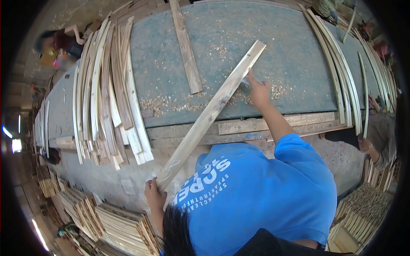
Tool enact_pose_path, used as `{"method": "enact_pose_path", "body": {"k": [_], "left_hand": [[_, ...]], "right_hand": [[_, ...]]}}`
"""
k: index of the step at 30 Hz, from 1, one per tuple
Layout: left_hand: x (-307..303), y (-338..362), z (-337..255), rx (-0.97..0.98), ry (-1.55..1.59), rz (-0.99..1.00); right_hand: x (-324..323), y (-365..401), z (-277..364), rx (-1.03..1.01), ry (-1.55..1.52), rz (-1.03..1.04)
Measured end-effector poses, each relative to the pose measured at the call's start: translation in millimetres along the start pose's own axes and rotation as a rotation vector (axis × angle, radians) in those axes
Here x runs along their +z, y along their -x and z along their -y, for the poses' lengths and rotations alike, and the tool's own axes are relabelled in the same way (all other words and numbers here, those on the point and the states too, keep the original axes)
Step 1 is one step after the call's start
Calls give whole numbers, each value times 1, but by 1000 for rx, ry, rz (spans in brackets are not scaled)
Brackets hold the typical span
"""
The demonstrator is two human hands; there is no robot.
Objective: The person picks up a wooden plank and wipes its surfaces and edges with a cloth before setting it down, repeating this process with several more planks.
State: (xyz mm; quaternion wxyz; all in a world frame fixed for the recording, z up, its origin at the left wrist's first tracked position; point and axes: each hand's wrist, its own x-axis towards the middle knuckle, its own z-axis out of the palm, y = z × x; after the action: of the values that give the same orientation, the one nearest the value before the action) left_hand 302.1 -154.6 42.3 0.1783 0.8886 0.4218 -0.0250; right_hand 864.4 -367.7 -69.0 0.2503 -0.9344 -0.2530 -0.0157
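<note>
A long wooden plank point(213, 106) lies diagonally, its far end over the green tabletop point(290, 55) and its near end beside my blue shirt. My left hand point(155, 195) is closed around the near end, fingers at its edge. Further up, my right hand point(259, 88) is at the plank's right edge, with the index finger extended against it and the other fingers curled. Something pale and blurred shows beside that hand, too small to identify. Dark knots and a pale curved mark show on the plank.
Another plank point(185, 51) lies across the tabletop among wood shavings point(171, 104). Many strips point(102, 94) overlap at left; more point(337, 68) lie at right. Stacked boards point(115, 226) stand below left. People work at upper left point(70, 42), upper right and right point(378, 136).
</note>
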Motion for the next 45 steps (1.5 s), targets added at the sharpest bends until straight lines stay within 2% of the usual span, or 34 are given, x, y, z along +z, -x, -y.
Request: {"method": "enact_pose_path", "body": {"k": [2, 4, 5, 7, 8, 9, 11, 12, 16, 18, 20, 22, 23, 25, 26, 27, 29, 30, 32, 33, 35, 36, 38, 42, 44, 45], "left_hand": [[-8, 8, -9, 4, 5, -24], [-11, 16, -17, -22, -5, -22], [-13, 19, -23, -26, -26, -16], [-18, 29, -41, -71, -11, 5], [-19, 31, -51, -89, 4, 34], [-21, 34, -63, -107, 23, 65], [-25, 32, -96, -124, 56, 91], [-25, 31, -110, -116, 75, 112], [-19, 28, -143, -110, 67, 97], [-17, 27, -155, -105, 66, 75], [-16, 27, -165, -117, 65, 59], [-19, 30, -172, -123, 21, 39], [-21, 32, -176, -133, 26, 33], [-21, 36, -181, -162, 25, 62], [-19, 39, -182, -171, 27, 65], [-16, 41, -182, -174, 20, 67], [-13, 44, -185, -183, 15, 66], [-14, 45, -187, -193, 25, 75], [-16, 45, -188, -200, 31, 87], [-15, 46, -188, -197, 28, 81], [-13, 46, -189, -188, 31, 76], [-14, 44, -188, -195, 24, 79], [-19, 42, -190, -201, 14, 82], [-25, 39, -192, -190, -14, 78], [-26, 36, -196, -192, -4, 63], [-29, 36, -198, -196, -8, 60]], "right_hand": [[-6, 18, 19, -397, -2, 174], [8, 42, 21, -778, 46, 135], [3, 38, 18, -797, 49, 140], [-5, 30, 13, -737, 63, 220], [-5, 19, 8, -694, -7, 67], [-5, 20, 6, -708, -6, 83], [-20, 23, 16, -580, -4, 110], [-10, 35, 8, -715, 29, 126], [-40, 22, -6, -874, 121, 325], [-43, -16, -23, -580, 31, 8], [-42, -6, -22, -667, 98, 74], [-50, 16, -10, -830, 93, 141], [-51, 8, -15, -842, 91, 142], [-52, -12, -34, -746, 134, 188], [-51, -22, -39, -621, 131, 146], [-47, -16, -40, -626, 132, 153], [-44, -1, -33, -773, 105, 24], [-46, 1, -35, -774, 102, 29], [-51, 2, -44, -802, 102, 167], [-52, -3, -46, -795, 102, 170], [-55, -19, -50, -633, 119, 133], [-56, -12, -48, -635, 123, 130], [-55, 10, -38, -802, 75, 112], [-51, -10, -51, -757, 53, 31], [-54, -2, -37, -746, 263, 171], [-56, 2, -34, -750, 265, 172]]}}
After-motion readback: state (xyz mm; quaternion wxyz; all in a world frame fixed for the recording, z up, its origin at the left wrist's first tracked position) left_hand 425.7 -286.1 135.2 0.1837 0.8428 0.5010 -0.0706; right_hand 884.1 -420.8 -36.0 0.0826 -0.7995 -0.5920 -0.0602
